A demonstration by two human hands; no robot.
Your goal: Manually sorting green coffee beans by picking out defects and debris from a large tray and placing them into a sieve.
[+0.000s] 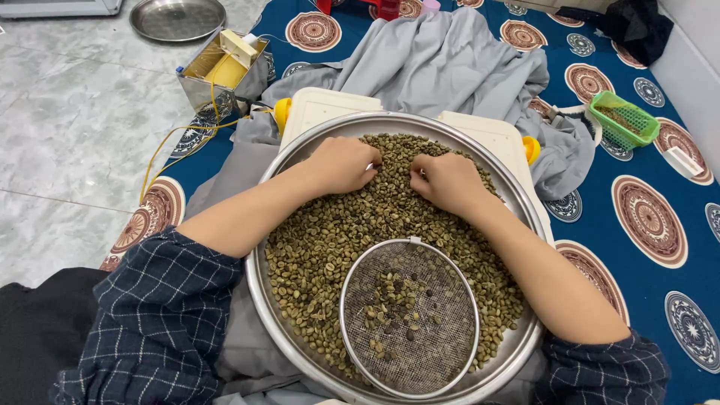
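Note:
A large round steel tray [264, 300] rests in front of me, covered with greenish-brown beans [330, 240]. A small round wire-mesh sieve [409, 319] lies on the beans at the near side, holding a few darker beans. My left hand [341, 163] rests knuckles-up on the beans at the far middle, fingers curled into the pile. My right hand [448, 180] sits close beside it, fingertips pinched down among the beans. I cannot tell whether either hand holds a bean.
A white plastic board [322, 109] with yellow knobs lies under the tray, on grey cloth [442, 60]. A blue patterned mat [652, 225] lies beneath. A green basket [624, 120] sits right; a metal box [221, 71] with yellow cord and a steel dish [178, 18] sit far left.

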